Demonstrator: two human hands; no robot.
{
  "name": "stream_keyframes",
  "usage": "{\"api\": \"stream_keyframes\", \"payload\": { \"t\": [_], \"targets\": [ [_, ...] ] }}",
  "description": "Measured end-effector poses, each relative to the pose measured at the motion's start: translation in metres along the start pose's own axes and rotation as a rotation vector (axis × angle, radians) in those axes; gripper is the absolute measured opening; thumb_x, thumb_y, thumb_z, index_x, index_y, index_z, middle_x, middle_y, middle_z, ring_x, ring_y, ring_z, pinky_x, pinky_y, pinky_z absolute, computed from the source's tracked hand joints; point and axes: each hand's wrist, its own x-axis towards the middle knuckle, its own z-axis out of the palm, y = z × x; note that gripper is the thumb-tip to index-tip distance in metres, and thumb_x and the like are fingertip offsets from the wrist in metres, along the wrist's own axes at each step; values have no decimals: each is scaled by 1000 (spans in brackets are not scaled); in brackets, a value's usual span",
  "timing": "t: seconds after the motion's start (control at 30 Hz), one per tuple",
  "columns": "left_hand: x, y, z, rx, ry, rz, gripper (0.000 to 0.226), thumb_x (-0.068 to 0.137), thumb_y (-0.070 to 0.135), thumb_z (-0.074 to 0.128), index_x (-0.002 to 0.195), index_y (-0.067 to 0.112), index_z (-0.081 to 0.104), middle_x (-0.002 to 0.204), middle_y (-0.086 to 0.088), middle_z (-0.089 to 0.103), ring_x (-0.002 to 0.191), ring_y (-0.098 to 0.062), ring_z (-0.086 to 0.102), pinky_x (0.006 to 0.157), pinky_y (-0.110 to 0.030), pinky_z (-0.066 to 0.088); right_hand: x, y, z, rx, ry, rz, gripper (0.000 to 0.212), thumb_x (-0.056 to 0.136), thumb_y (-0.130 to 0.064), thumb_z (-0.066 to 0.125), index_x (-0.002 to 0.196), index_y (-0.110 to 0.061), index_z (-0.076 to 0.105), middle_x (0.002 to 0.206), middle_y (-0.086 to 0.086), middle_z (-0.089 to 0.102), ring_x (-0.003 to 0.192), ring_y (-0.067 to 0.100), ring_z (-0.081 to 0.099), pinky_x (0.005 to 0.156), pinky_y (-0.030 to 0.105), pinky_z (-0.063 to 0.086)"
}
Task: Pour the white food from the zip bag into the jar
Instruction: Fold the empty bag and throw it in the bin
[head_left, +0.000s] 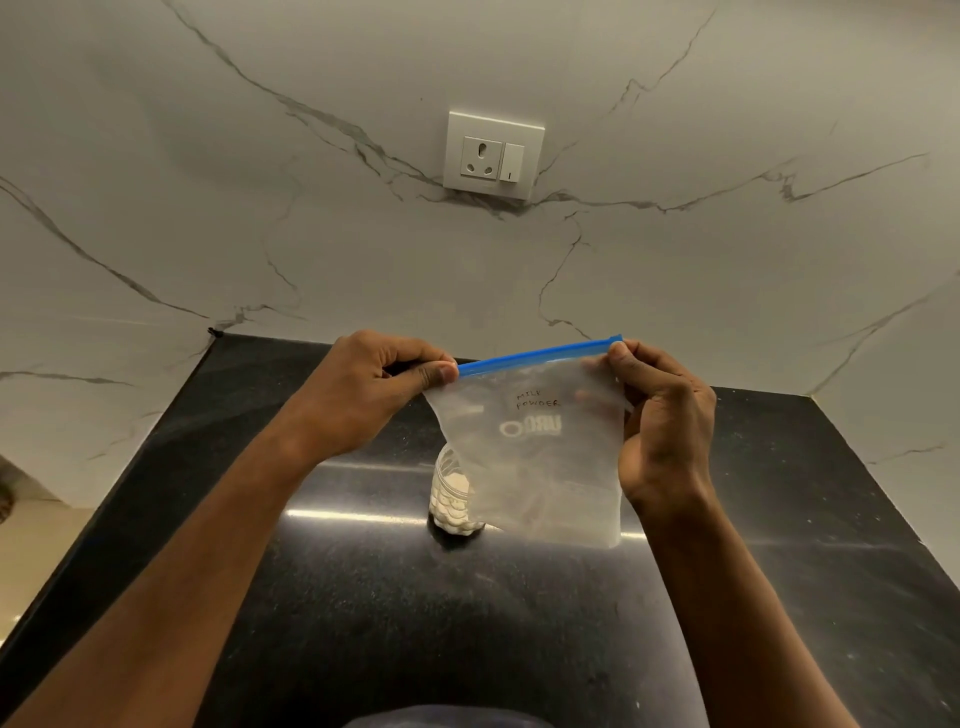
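I pinch the zip bag (535, 452) by its blue seal, left hand (363, 395) and right hand (660, 421) at opposite ends, above the jar (451, 493).

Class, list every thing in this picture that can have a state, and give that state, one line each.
Clear plastic zip bag with blue seal strip: held upright in the air, looks nearly empty, seal seemingly closed.
Small clear jar: upright on black counter, partly behind the bag, holds white food.
Left hand: pinches the bag's top left corner.
Right hand: pinches its top right corner.
White wall socket: nothing plugged in.
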Motion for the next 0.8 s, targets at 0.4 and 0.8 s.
{"api": "stream_keyframes", "payload": {
  "t": [0.4, 0.8],
  "targets": [
    [-2, -30, 33, -628, -122, -187, 67, 85, 33, 82, 144, 22, 55, 127, -4, 78, 116, -20, 75, 93, -31, 62, 12, 4, -2, 196, -21, 219, 10, 92, -16, 71, 97, -12, 79, 98, 12, 75, 98, 29, 72, 76, 43, 65],
    [-10, -42, 55, -770, -17, -383, 30, 98, 17, 70, 128, 20, 71, 118, -5, 80, 108, -26, 78, 80, -37, 67, -6, 48, -20, -376, -450, 293, 40, 95, -14, 73, 133, -19, 61, 121, 8, 76, 105, 31, 77, 84, 49, 65]
  ]
}}
